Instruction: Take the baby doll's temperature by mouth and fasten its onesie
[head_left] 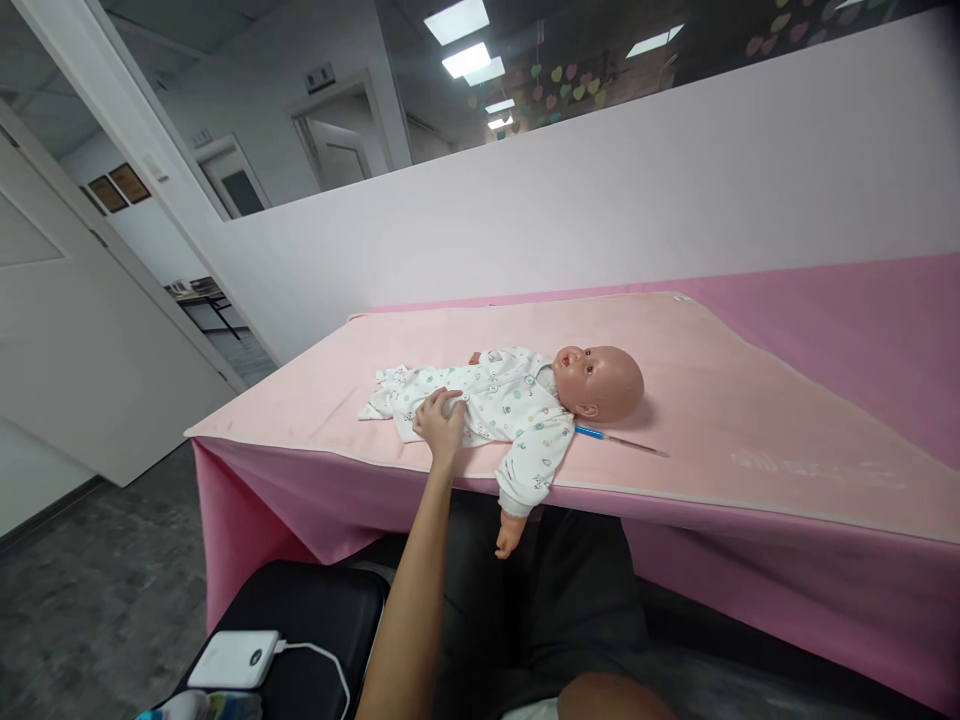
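A baby doll (600, 382) in a white printed romper (510, 400) lies on its back on a pale pink mat (750, 400), head to the right. One of its arms hangs over the table's near edge. My left hand (439, 420) reaches up from below and rests on the doll's lower body, fingers curled and pinching the romper cloth. A thin stick with a blue end (619, 438), like a thermometer, lies on the mat just beside the doll's neck. My right hand is out of view.
The mat covers a table draped in darker pink cloth (862, 310) that hangs to the floor. A white wall stands behind it. A white power bank (234, 658) with a cable lies on a black seat at lower left. An open door is on the left.
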